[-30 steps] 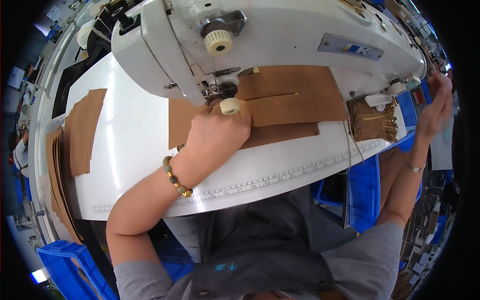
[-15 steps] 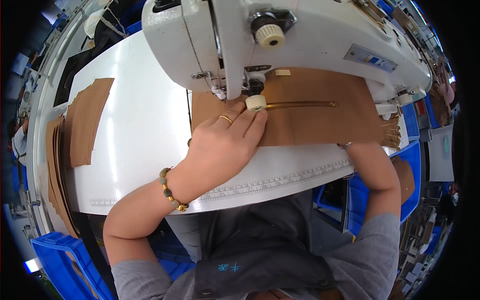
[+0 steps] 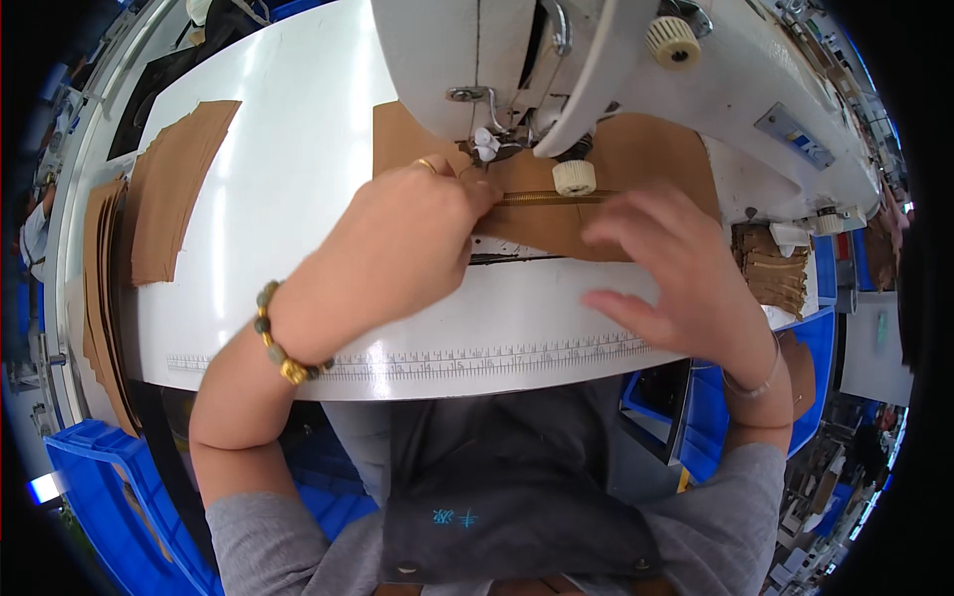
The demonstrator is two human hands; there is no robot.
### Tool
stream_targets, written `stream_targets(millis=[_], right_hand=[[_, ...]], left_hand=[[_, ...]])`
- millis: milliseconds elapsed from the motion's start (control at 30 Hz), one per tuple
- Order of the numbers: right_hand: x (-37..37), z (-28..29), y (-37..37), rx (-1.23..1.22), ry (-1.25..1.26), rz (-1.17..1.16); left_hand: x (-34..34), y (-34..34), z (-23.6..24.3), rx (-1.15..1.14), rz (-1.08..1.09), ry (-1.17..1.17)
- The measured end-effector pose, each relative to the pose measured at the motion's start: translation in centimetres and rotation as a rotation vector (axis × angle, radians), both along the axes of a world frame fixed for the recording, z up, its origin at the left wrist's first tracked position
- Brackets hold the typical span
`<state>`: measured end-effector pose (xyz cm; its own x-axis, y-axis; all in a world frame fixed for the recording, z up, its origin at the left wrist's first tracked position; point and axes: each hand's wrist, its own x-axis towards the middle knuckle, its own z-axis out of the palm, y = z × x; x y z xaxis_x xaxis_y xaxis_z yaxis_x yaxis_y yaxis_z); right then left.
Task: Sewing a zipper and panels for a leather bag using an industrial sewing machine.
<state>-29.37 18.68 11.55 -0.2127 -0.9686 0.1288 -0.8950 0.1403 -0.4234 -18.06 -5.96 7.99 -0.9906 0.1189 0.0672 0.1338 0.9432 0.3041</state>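
Observation:
A brown fabric panel (image 3: pixel 651 149) with a gold-toothed zipper (image 3: pixel 542 199) lies under the head of a white sewing machine (image 3: pixel 795 94). My left hand (image 3: pixel 422 223) is bent beside the presser foot (image 3: pixel 487 154), its fingers closed on the panel near the zipper's left end; the fingertips are partly hidden. Next to that hand the panel's near edge slants up and bares a dark slot in the table. Over the panel's right part hovers my right hand (image 3: pixel 661 263), thumb and fingers apart and slightly blurred, with nothing in it.
A ruler strip (image 3: pixel 457 365) runs along the front edge of the white table (image 3: pixel 268 219). Brown pieces (image 3: pixel 184 194) are stacked at the left, and more brown pieces (image 3: pixel 775 273) lie at the right. Blue bins (image 3: pixel 114 477) stand low on both sides.
My right hand has come out from beneath the panel's right end and now hovers above it. My left hand has gone from lying flat to curled fingers. The panel's near edge has shifted; the view has moved.

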Motion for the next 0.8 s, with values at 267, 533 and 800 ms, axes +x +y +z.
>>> stream_targets(millis=[267,533,800], right_hand=[[-1.1,-6.4,-5.2,-0.023,0.034,-0.113],[-0.2,-8.2,-5.0,-0.138,0.189,-0.133],[-0.1,-8.1,-6.2,-0.221,0.196,-0.107]], left_hand=[[-0.8,-1.2,-0.3,0.213,0.019,-0.139],[8.3,-0.1,-1.9,-0.120,-0.320,0.686],[4.1,-5.3,-5.6,-0.140,0.120,0.221]])
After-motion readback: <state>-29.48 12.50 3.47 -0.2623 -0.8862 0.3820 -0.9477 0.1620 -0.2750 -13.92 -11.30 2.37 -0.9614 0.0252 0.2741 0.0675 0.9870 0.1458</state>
